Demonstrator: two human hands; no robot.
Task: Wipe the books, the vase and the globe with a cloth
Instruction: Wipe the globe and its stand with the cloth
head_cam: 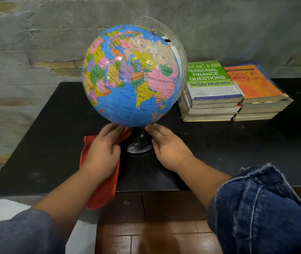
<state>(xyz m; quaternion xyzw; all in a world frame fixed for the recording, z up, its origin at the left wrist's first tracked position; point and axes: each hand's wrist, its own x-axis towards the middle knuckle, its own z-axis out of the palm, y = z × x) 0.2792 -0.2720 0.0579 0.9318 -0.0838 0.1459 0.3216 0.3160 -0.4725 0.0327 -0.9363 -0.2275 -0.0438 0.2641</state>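
- At the middle of the black surface (54, 143) I see the globe (130, 76) upright on its dark stand (139, 143). Asia and Africa face me, and a clear arc runs round the far right side.
- Low at the stand's left, the left hand (102, 153) sits under the globe's bottom curve. Its fingers (109, 131) reach toward the stand's neck with the cloth bunched beneath them, and the thumb is tucked in, pinching the fabric.
- Under that hand, the red cloth (103, 191) shows past the fingertips against the stand. It runs back beneath palm and wrist, and its tail hangs over the surface's near edge.
- On the stand's other side, the right hand (166, 145) has its fingers (157, 131) straight and close together. They lie along the stand with the tips just under the globe, and they hold nothing.
- To the globe's right, near the wall (36, 43), the books (210, 109) lie in two stacks that touch side by side. A green book (212, 83) tops the left stack and an orange book (256, 83) tops the right. The left stack is just beside the arc.
- Nearest me, blue denim sleeves (256, 208) cover both upper forearms, with brown floor tiles (155, 239) below.
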